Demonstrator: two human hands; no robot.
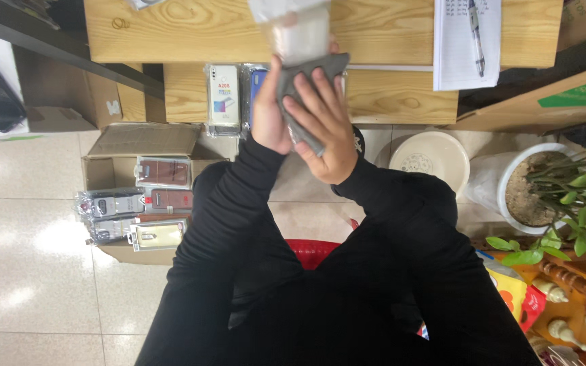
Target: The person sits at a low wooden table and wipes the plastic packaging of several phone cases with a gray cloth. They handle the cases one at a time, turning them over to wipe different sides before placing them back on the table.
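Both hands over wooden counter edge. Left hand and right hand closed on grey phone case, half out of clear plastic sleeve. Unpacking seems midway; packaged cases untouched on counter, more in cardboard box.

Two hands raised together: left hand and right hand, sharing one grey phone case and one clear plastic sleeve. Left of the grip: two packaged cases on the wooden bench. Lower left: five packaged cases in one cardboard box. Right: one pen, two white pots
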